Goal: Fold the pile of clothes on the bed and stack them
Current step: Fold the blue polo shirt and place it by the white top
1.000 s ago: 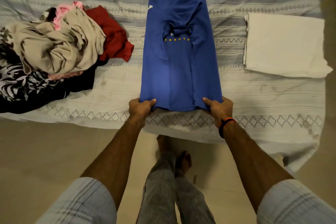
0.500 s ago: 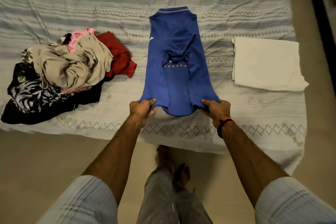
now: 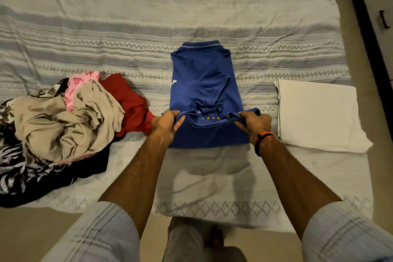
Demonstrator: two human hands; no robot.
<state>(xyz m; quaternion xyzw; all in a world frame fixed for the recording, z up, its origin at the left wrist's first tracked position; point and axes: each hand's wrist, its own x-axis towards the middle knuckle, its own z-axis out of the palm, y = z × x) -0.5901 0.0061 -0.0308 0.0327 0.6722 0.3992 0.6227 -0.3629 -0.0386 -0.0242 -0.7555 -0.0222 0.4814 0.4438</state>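
A blue polo shirt (image 3: 204,83) lies lengthwise on the striped bedsheet (image 3: 127,34), collar at the far end, sides folded in. Its hem is doubled up over the middle, near a row of small yellow stars. My left hand (image 3: 167,124) grips the left corner of that hem and my right hand (image 3: 254,122) grips the right corner. A pile of unfolded clothes (image 3: 61,119) sits to the left: beige, pink, red and black-and-white patterned pieces. A folded white garment (image 3: 316,112) lies flat to the right.
The near edge of the bed (image 3: 212,208) hangs over a tan floor, where my legs and feet (image 3: 197,240) stand. A dark strip and furniture with a handle (image 3: 382,21) run along the far right.
Both hands have carried the shirt's hem away from the bed's near edge toward the collar, folding the lower part over. The camera has moved closer and tilted.
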